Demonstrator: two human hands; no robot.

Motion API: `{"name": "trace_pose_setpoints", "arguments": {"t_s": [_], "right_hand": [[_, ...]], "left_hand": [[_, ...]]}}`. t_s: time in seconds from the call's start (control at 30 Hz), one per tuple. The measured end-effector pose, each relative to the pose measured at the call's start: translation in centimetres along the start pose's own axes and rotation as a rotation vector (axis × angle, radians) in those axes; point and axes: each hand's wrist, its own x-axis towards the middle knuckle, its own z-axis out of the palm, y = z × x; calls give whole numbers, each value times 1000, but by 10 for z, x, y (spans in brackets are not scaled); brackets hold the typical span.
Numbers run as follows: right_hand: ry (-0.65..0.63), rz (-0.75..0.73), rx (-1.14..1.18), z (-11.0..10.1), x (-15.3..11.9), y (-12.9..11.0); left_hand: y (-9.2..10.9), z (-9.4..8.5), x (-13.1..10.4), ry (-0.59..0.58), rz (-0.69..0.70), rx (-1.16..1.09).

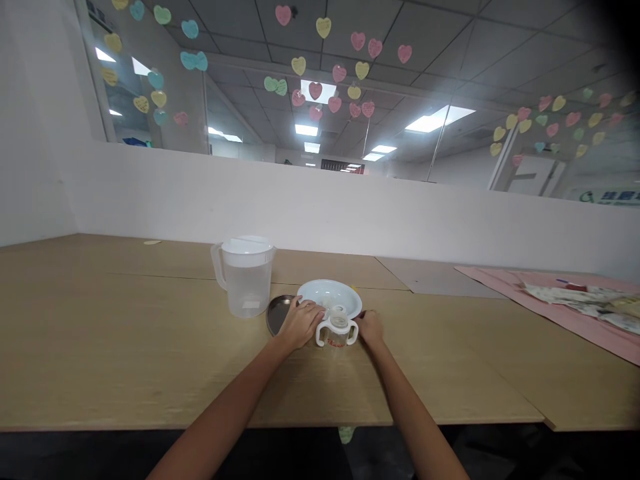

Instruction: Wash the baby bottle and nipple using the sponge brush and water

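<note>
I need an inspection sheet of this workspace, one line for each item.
Surface: wood-coloured table, seams visible.
Job's things: two-handled cup, white bowl, dark dish, lidded jug.
Clutter: pink cloth at right, items on it.
Hands: left hand by bowl and cup; right hand beside cup; exact grip unclear.
Cables: nothing seen.
Surroundings: white wall, heart-shaped notes above, ceiling lights beyond.

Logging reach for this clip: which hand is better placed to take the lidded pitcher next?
Left, I'd judge. The left hand is nearer the pitcher, whose handle points left; the right hand is across the two-handled cup.
</note>
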Motion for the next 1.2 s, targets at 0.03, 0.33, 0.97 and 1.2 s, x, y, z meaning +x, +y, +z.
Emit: {"name": "trace_pose_setpoints", "arguments": {"t_s": [0.03, 0.33, 0.97, 1.2], "right_hand": [[15, 34, 62, 0, 1, 1], [226, 165, 279, -6, 7, 6], [305, -146, 543, -9, -5, -10], [293, -110, 544, -12, -7, -11]], "left_hand": [[0, 1, 0, -10, -7, 1], [3, 7, 3, -53, -1, 0], [11, 10, 7, -85, -65, -130], [12, 13, 8, -94, -146, -208]]}}
